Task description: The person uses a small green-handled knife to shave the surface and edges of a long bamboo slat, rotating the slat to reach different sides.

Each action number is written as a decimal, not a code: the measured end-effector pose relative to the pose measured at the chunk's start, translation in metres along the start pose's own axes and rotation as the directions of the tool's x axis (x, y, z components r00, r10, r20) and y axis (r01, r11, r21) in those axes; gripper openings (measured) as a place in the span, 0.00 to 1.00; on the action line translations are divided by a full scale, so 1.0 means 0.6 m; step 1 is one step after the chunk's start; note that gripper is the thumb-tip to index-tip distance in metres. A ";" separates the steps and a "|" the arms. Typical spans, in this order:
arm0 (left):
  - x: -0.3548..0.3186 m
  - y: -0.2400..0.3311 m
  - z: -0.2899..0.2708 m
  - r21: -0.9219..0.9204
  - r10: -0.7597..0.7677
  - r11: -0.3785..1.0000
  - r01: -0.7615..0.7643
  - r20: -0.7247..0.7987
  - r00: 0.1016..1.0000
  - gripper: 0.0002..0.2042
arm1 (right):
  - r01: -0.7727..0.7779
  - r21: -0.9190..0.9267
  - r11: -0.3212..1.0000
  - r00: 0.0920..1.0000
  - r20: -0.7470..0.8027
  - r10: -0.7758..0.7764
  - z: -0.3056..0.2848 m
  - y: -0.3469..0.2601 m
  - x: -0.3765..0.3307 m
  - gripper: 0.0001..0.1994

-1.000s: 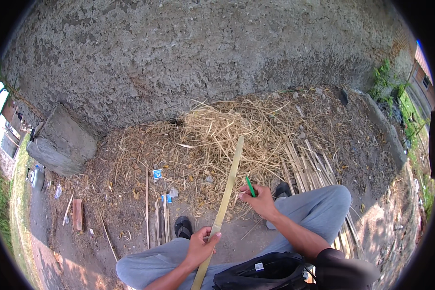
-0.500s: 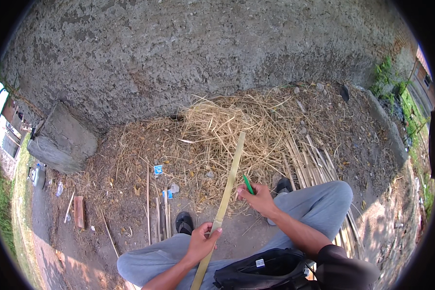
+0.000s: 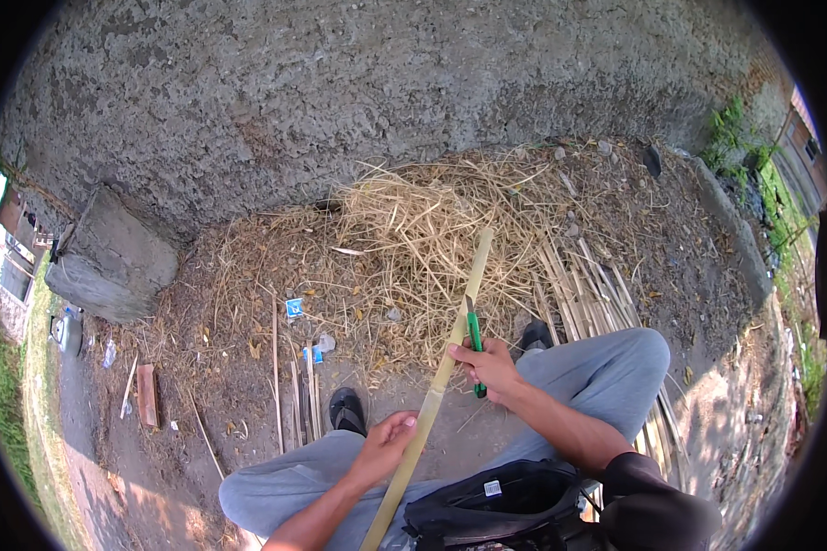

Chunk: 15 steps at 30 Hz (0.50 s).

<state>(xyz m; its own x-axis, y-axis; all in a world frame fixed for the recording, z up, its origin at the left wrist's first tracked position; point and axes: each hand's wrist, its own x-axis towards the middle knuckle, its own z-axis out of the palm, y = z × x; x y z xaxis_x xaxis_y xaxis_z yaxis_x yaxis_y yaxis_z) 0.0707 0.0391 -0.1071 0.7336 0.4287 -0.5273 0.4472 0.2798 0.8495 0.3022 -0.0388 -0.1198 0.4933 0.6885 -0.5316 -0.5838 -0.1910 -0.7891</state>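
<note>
A long, flat, pale bamboo strip (image 3: 441, 376) slants from my lap up toward the straw pile. My right hand (image 3: 492, 369) is closed round a green utility knife (image 3: 478, 375), its blade pointing away beside the strip. The right thumb lies against the strip's edge. Lower down, my left hand (image 3: 383, 450) is beside the strip's left edge, fingers loosely bent and not wrapped over it. Some of the left fingers are hidden.
A heap of straw-like shavings (image 3: 423, 216) lies against the rough wall (image 3: 386, 83). Split bamboo strips (image 3: 583, 289) lie by my right leg, with thinner ones near my left foot. A black bag (image 3: 496, 505) rests at my lap; a concrete block (image 3: 119, 257) stands far left.
My right hand has come left to the strip, the knife now upright beside it. My left hand has loosened from its grip round the strip. The strip's far end has shifted right.
</note>
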 end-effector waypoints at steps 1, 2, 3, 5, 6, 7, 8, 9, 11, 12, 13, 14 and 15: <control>-0.002 0.006 -0.004 -0.106 -0.074 0.991 0.080 0.057 0.996 0.15 | -0.004 -0.001 1.000 1.000 -0.004 0.004 -0.006 0.002 0.005 0.10; -0.006 0.015 -0.005 -0.203 -0.138 0.966 0.160 0.118 0.983 0.15 | 0.011 0.038 0.999 1.000 -0.009 -0.011 -0.011 0.002 0.009 0.10; -0.009 0.024 -0.003 -0.201 -0.138 0.966 0.160 0.120 0.983 0.15 | 0.027 0.078 0.997 1.000 -0.015 -0.026 -0.015 0.002 0.011 0.10; -0.012 0.035 -0.001 -0.219 -0.181 0.955 0.199 0.100 0.978 0.15 | 0.036 0.055 0.998 0.999 -0.023 -0.035 -0.016 0.001 0.014 0.10; -0.011 0.030 -0.001 -0.220 -0.182 0.955 0.200 0.099 0.978 0.15 | 0.046 0.031 0.998 0.999 -0.029 -0.045 -0.014 0.000 0.014 0.10; -0.010 0.022 0.000 -0.144 -0.118 0.981 0.132 0.103 0.988 0.15 | 0.044 0.032 0.999 0.999 -0.029 -0.043 -0.011 0.001 0.013 0.10; -0.007 0.016 0.000 -0.068 -0.051 0.996 0.059 0.114 0.992 0.15 | 0.061 0.003 0.998 0.998 -0.030 -0.061 -0.010 0.001 0.012 0.10; -0.006 0.012 0.000 -0.068 -0.050 0.996 0.058 0.113 0.992 0.15 | 0.079 -0.026 0.997 0.996 -0.031 -0.079 -0.007 0.001 0.011 0.10; -0.004 0.008 0.000 -0.089 -0.055 0.994 0.063 0.091 0.994 0.14 | 0.100 -0.038 0.994 0.994 -0.027 -0.101 -0.001 -0.003 0.005 0.10; -0.003 0.009 0.000 -0.089 -0.054 0.994 0.062 0.089 0.995 0.14 | 0.121 -0.049 0.992 0.992 -0.023 -0.122 0.001 -0.004 0.004 0.10; -0.002 0.009 -0.001 -0.117 -0.080 0.989 0.088 0.072 0.994 0.13 | 0.122 -0.049 0.991 0.992 -0.021 -0.123 0.001 -0.001 0.006 0.10; -0.002 0.010 0.000 -0.144 -0.107 0.983 0.114 0.059 0.993 0.13 | 0.164 -0.075 0.984 0.986 0.004 -0.164 -0.002 0.003 0.009 0.10; -0.002 0.012 0.002 -0.144 -0.105 0.983 0.113 0.060 0.993 0.13 | 0.206 -0.100 0.973 0.979 0.029 -0.204 -0.005 0.008 0.013 0.11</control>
<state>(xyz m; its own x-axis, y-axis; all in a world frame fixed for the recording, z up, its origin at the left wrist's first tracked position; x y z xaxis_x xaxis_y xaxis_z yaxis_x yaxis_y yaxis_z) 0.0735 0.0395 -0.1002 0.7118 0.3449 -0.6119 0.4484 0.4474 0.7738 0.3051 -0.0363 -0.1283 0.5829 0.7332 -0.3502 -0.4021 -0.1142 -0.9084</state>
